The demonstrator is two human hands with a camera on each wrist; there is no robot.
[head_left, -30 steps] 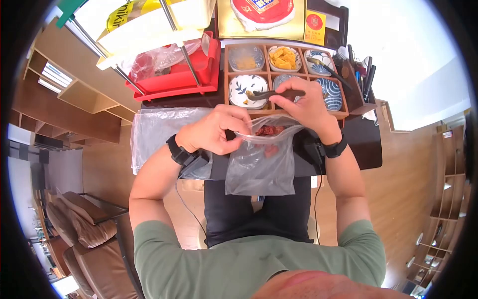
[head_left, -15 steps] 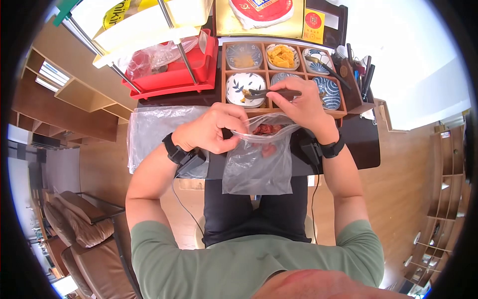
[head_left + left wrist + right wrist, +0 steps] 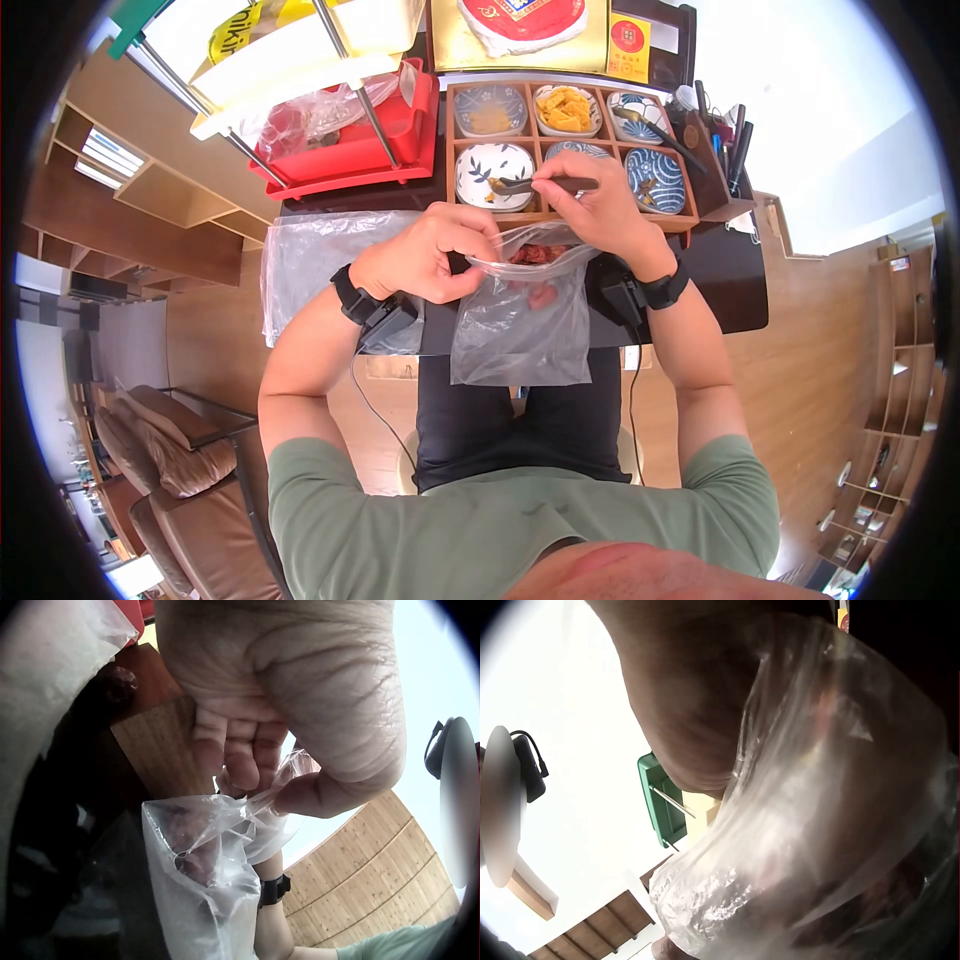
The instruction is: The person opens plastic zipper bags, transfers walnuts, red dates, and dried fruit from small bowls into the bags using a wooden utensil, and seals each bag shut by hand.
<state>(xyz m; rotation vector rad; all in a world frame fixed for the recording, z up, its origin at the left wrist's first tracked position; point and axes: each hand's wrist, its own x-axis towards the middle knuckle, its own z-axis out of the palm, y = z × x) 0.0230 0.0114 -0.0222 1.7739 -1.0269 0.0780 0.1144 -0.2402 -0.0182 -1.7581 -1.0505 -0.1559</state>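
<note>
My left hand (image 3: 436, 254) pinches the rim of a clear plastic bag (image 3: 522, 335) between thumb and fingers; the left wrist view shows that hand (image 3: 292, 697) above the bag (image 3: 202, 877). Dark red pieces (image 3: 538, 254) lie inside the bag near its mouth. My right hand (image 3: 604, 208) holds a dark spoon-like utensil (image 3: 560, 184), its tip over the white leaf-patterned dish (image 3: 488, 165) beside a small yellowish-brown bit. The bag's right rim lies against the right hand; whether it is gripped cannot be told. In the right wrist view, the bag (image 3: 780, 840) covers much of the hand.
A wooden divided tray (image 3: 539, 150) holds several dishes, one with yellow pieces (image 3: 567, 108). Another utensil (image 3: 660, 135) rests at its right. A red bin (image 3: 345, 150) stands left, above a flat plastic bag (image 3: 320, 260). A pen holder (image 3: 718, 170) stands right.
The right hand and its utensil have shifted slightly left and down toward the bag. The left hand keeps its pinch on the bag's rim.
</note>
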